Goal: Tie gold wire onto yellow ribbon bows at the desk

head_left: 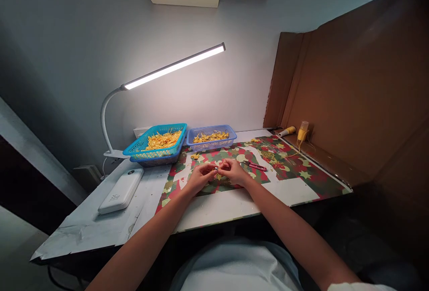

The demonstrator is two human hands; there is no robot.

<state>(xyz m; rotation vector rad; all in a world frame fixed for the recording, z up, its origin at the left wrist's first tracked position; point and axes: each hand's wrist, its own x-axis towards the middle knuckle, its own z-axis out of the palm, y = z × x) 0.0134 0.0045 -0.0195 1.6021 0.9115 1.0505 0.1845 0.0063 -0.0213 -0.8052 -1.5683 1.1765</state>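
My left hand [203, 177] and my right hand [233, 172] meet over the patterned sheet, with the fingertips of both closed in a pinch. Between them is a tiny piece with a shiny spot, too small to name and mostly covered by the fingers. Just right of my right hand lies a pink-handled cutting tool [256, 166]. A few yellow pieces [195, 156] rest on the sheet beyond my left hand. Similar yellow pieces fill a turquoise basket [183, 131] and a purple basket [232, 140] farther back.
A lit desk lamp [174, 66] arches over the table from the left. Its base stands behind a white power bank [121, 191]. At the right, a yellow thread spool [302, 132] stands near a second, lying spool [287, 131]. Tall cardboard [355, 81] walls off that side.
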